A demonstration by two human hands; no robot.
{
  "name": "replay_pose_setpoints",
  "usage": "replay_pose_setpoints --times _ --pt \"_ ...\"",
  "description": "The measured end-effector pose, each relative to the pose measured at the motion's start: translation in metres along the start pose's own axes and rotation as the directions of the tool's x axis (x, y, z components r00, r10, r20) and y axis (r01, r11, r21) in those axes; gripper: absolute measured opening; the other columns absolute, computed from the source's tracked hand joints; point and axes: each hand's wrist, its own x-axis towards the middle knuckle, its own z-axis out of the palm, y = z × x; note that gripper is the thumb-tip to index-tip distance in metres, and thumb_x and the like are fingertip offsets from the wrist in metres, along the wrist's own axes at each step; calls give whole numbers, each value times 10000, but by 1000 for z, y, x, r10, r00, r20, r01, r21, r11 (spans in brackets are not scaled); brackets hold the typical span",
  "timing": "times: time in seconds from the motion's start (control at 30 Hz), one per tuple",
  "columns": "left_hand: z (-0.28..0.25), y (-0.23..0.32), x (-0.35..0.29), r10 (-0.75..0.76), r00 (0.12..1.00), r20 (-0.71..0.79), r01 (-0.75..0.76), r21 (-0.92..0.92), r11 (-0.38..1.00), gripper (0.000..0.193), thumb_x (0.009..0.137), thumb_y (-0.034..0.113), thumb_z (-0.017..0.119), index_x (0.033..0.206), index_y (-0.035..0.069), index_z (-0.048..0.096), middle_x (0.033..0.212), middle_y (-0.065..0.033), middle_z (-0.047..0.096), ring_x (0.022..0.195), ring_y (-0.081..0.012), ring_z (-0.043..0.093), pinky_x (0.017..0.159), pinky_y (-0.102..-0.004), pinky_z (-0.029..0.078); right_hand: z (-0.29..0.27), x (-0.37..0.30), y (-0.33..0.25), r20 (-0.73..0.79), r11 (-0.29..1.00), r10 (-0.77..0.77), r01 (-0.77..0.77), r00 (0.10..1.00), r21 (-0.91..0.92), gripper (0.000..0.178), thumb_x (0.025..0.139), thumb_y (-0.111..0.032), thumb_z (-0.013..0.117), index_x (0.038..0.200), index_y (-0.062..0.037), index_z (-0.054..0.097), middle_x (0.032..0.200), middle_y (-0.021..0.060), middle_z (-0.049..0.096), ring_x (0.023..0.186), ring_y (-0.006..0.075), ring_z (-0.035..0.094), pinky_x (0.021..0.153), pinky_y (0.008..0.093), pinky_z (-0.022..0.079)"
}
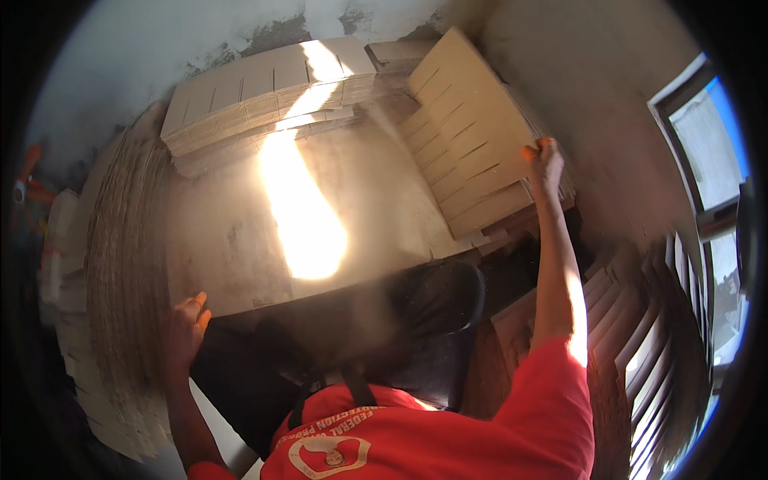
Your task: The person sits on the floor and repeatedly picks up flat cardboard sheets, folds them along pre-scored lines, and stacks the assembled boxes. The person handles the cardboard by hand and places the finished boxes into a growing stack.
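Observation:
My right hand [546, 166] is closed on the right edge of a slotted cardboard sheet [464, 128]. This sheet lies tilted on top of a pile at the right of the work table, with a row of parallel slits across it. Beside the table's near left corner, my left hand [186, 330] has its fingers apart and holds nothing I can see. It is close to a tall stack of cardboard sheets [128, 232]. The worn table top [216, 240] lies between my hands, with a glaring patch of sunlight on it.
A stack of slit cardboard pieces [248, 92] runs along the table's far edge against a stained wall [136, 64]. Many more cardboard sheets [640, 320] stand fanned at the lower right, below a window [708, 136]. Orange and red items at the far left are blurred.

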Motion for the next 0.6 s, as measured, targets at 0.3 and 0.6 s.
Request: replay_pose_setpoints --times 0.3,0.6 --pt "1 27 156 104 969 -224 -121 -64 991 378 884 94 683 1245 13 606 1124 -209 662 1022 -379 628 884 -408 505 29 -43 -98 91 319 87 -114 992 941 251 722 -2 830 890 -67 656 788 11 647 607 89 536 586 244 440" --pt "10 108 378 420 750 -511 -452 69 889 468 889 118 651 1326 -10 543 1272 -122 573 1190 -307 506 991 -405 437 99 -43 -146 -10 106 56 4 998 994 165 782 19 752 924 -19 677 851 82 700 727 152 657 665 249 507"
